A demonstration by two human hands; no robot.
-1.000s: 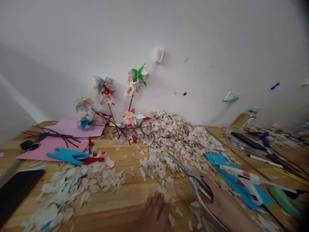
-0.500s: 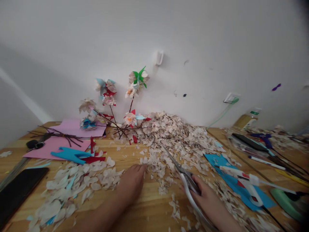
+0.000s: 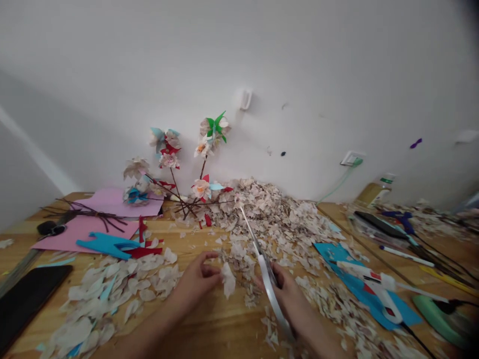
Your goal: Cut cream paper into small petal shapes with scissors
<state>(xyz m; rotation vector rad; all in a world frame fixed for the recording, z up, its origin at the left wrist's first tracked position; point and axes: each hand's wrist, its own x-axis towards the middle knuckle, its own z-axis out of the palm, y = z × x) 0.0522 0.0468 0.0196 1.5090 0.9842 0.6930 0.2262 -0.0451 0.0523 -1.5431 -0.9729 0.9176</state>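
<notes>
- Scissors (image 3: 264,265): gripped in right hand (image 3: 289,298), fingers closed, pointing to 11 o'clock.
- Left hand (image 3: 198,277): fingers bent; pale petal (image 3: 228,280) at fingertips, 3 o'clock; cannot tell whether gripped.
- Petal heap (image 3: 262,200): 12 o'clock of right hand.
- Glue gun (image 3: 382,295): on blue sheet (image 3: 342,253), 3 o'clock of right hand.

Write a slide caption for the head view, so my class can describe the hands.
Right hand gripping silver scissors, left hand close by a pale petal, with flowers on twigs beyond.
</notes>
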